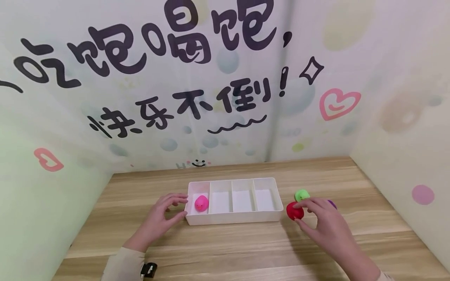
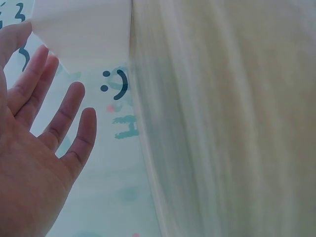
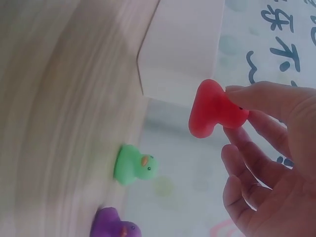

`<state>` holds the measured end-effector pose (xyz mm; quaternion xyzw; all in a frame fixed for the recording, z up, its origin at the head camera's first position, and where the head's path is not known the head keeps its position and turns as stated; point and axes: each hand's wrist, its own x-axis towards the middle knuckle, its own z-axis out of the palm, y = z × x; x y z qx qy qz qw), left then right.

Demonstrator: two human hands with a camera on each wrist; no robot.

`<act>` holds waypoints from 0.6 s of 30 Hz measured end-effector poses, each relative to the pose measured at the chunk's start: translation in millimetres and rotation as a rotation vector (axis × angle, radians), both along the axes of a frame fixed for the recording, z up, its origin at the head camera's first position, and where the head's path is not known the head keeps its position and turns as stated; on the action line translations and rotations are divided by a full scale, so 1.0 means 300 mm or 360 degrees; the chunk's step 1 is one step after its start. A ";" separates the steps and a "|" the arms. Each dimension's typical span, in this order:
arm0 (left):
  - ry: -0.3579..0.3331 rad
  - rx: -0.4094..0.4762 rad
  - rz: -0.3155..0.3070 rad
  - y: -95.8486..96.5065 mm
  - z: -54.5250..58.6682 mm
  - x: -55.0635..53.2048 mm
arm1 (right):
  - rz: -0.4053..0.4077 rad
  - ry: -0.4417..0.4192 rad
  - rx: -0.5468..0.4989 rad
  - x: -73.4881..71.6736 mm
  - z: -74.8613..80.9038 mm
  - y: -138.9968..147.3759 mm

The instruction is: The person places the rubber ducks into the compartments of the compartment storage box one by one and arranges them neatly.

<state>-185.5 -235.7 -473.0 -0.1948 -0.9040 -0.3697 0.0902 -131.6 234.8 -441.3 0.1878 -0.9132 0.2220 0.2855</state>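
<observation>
My right hand (image 1: 325,220) pinches a red rubber duck (image 1: 294,210) between thumb and fingertips, just right of a white four-part box (image 1: 233,217). In the right wrist view the red duck (image 3: 207,109) is lifted above the wooden table, its head under the thumb. At the box's left end, my left hand (image 1: 163,214) touches the edge with thumb and fingertips. The left wrist view shows that hand (image 2: 42,133) with its fingers spread and fairly straight. Inside the leftmost compartment sits a pink rubber duck (image 1: 201,203); the other compartments hold nothing.
A green rubber duck (image 3: 132,165) and a purple one (image 3: 112,226) stand on the table to the right of the box; in the head view my right hand partly covers them. Printed cloth walls (image 1: 225,148) rise behind the table (image 1: 225,253) and at both sides.
</observation>
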 end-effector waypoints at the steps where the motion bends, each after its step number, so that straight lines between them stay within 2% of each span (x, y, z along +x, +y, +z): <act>1: -0.0003 -0.0001 -0.0001 0.000 0.000 0.000 | 0.0007 0.0001 -0.0002 -0.001 0.002 -0.003; 7: -0.0020 0.0000 0.0015 0.000 -0.002 0.001 | 0.0024 -0.0002 0.0007 -0.012 0.014 -0.021; 18: 0.0020 0.0019 -0.0013 0.002 0.001 0.002 | 0.0061 -0.0012 0.0031 -0.029 0.048 -0.057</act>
